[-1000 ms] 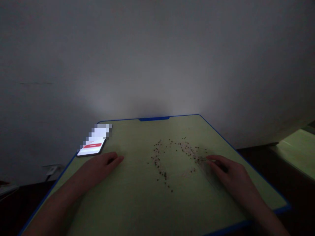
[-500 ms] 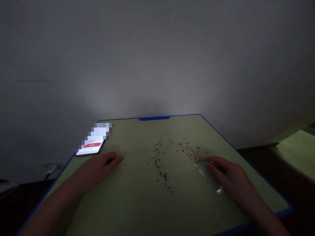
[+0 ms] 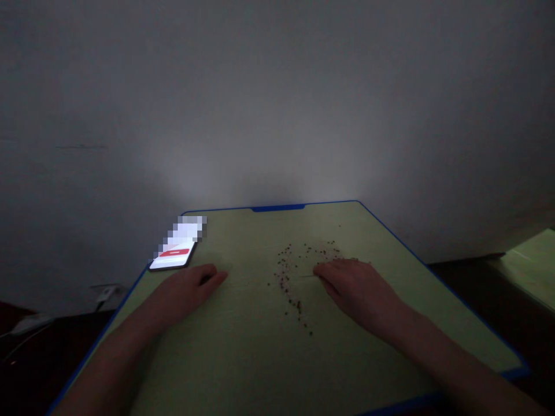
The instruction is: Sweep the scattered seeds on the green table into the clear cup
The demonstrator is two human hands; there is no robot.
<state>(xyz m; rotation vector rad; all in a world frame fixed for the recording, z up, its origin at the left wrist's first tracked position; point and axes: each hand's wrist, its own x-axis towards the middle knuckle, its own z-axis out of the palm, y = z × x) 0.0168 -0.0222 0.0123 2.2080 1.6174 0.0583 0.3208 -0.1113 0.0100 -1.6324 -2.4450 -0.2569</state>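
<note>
Seen from beside the desk [image 3: 243,352], the right hand [image 3: 359,289] works at the middle of the top, somewhat nearer the right edge than the left, with thumb and fingertips pressed together on a thin pale item [image 3: 307,275] that projects toward the left edge; whether it is a stick or the rim of a sheet cannot be told. The left hand [image 3: 191,289] rests near the left edge with fingers curled; no object shows in it, and I cannot tell whether thumb and forefinger touch. Loose dark grains [image 3: 299,305] and paler specks [image 3: 333,253] lie between the desk's centre and its right edge. Caution: a sideways sweep of the right wrist could scatter grains, since nothing visible fences them in. Caution: poor light and the covering palm could cause grains beneath the hand to be missed or dragged. Caution: the phone [image 3: 171,261] lies along the left edge near the far left corner, so a leftward nudge from the forearm could tip it off. Count: hands, two; thin pale item, one; phone, one; blue tab [image 3: 278,208] at the middle of the far edge, one; stray grain [image 3: 339,226] toward the far right corner, one; remaining grains and specks, many, too small and partly hidden to count.
</note>
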